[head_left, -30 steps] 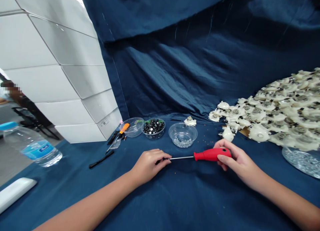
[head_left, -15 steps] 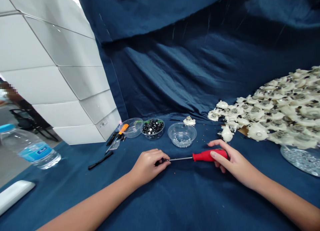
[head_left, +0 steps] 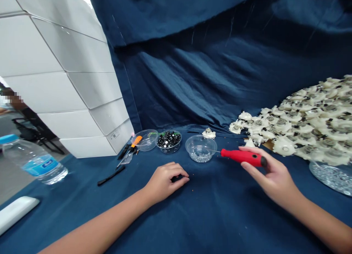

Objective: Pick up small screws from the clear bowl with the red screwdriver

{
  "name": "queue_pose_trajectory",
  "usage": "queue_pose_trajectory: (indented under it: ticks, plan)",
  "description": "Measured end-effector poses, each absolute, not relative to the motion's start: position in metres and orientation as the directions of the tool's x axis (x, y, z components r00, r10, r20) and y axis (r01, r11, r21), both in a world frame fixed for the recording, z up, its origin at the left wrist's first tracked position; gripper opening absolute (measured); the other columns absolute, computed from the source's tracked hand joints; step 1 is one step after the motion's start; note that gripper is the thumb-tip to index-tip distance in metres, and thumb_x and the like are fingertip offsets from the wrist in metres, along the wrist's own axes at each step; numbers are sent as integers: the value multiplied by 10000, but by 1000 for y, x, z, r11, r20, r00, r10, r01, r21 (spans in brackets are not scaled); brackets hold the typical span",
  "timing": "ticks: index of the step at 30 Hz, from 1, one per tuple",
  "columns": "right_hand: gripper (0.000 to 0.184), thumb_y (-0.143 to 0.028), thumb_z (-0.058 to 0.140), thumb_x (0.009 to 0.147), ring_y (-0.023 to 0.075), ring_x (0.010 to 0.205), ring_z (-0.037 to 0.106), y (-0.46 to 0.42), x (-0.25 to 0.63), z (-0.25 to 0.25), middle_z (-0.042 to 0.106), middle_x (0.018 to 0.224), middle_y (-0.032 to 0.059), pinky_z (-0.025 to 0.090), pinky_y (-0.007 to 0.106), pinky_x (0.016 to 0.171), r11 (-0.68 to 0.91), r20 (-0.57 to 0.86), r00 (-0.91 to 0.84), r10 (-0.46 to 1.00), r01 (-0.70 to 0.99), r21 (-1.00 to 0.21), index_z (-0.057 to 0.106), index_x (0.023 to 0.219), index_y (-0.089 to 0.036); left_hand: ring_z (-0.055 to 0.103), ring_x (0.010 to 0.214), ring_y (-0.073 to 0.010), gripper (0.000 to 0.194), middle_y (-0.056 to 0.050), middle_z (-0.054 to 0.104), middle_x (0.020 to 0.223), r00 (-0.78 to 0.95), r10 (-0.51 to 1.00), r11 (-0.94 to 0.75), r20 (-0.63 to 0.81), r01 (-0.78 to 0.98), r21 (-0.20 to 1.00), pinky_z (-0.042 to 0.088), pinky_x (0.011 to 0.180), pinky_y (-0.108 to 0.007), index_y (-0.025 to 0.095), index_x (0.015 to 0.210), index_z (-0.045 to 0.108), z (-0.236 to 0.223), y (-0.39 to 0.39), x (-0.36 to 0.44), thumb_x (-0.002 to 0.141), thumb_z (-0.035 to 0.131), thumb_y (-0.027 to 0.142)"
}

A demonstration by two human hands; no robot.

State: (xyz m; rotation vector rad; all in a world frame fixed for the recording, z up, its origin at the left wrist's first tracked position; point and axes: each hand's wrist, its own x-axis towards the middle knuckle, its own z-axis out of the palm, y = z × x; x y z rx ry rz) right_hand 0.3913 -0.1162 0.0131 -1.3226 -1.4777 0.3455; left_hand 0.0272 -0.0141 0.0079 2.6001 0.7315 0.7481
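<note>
Red screwdriver (head_left: 242, 157) in your right hand (head_left: 272, 173), most white parts lying heaped

You are working over a table draped in blue cloth (head_left: 220, 217), with a wall of white boxes (head_left: 60, 70) and a plastic water bottle (head_left: 33, 162) to your left. Most of the white plastic parts with metal centres are sitting in one broad heap (head_left: 310, 125) on your right, far outnumbering what lies apart from it, and a clear dish of small screws (head_left: 332, 177) is resting at its near edge. A single white part (head_left: 208, 133) is sitting alone behind a clear bowl (head_left: 200, 149) holding a shallow layer of screws. Next along are a bowl of black pieces (head_left: 168, 142), a clear lid (head_left: 145, 140) and an orange-handled screwdriver (head_left: 136, 141).

Your right hand is closing thumb and fingers around the red handle, with the thin shaft pointing left and its tip just beside the clear bowl's rim. Your left hand (head_left: 167, 180) is curling over a small dark object (head_left: 177, 178) on the cloth; you cannot tell from this view whether it is pinching it.
</note>
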Motion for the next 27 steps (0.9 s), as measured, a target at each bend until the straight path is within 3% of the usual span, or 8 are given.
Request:
queue_pose_trajectory:
  ticks: [2, 9, 16, 22, 27]
  plan:
    - [353, -455, 751, 1024, 325, 1262, 717, -116, 391, 11, 765, 1373, 54, 553, 423, 1055, 376, 516, 62, 854, 610, -697, 716, 1352, -331, 715, 899, -201, 127, -41, 801, 970, 740, 550, -814, 386, 374, 444, 548, 864, -330, 237, 1054, 806, 8, -14, 28, 1061, 709, 319]
    - [321, -456, 664, 1082, 301, 1152, 718, -125, 385, 17, 740, 1314, 59, 537, 422, 990, 375, 457, -44, 889, 644, -667, 650, 1384, -346, 701, 994, -216, 119, -44, 773, 1062, 766, 539, -818, 351, 377, 434, 544, 908, -351, 258, 1118, 792, 9, -14, 28, 1055, 708, 313]
    - [313, -511, 632, 1081, 244, 852, 705, -127, 382, 21, 755, 1132, 51, 538, 389, 777, 322, 339, -107, 935, 658, -680, 628, 1327, -318, 677, 968, -237, 219, -57, 741, 1029, 786, 532, -830, 315, 411, 377, 546, 877, -371, 241, 1161, 778, 15, -18, 30, 988, 655, 187]
    - [395, -535, 619, 1083, 287, 979, 727, -127, 378, 21, 758, 1234, 75, 553, 459, 914, 291, 276, -135, 952, 687, -666, 624, 1433, -350, 678, 947, -223, 226, -55, 739, 1006, 758, 543, -823, 361, 397, 405, 541, 838, -355, 240, 1157, 767, 12, -17, 28, 998, 621, 174]
    - [414, -538, 619, 1081, 335, 1110, 732, -128, 375, 19, 773, 1294, 95, 556, 497, 1000, 297, 315, -107, 943, 697, -653, 651, 1446, -345, 689, 940, -215, 176, -62, 760, 1020, 726, 553, -818, 408, 382, 429, 548, 842, -350, 237, 1135, 762, 12, -18, 28, 1029, 626, 204]
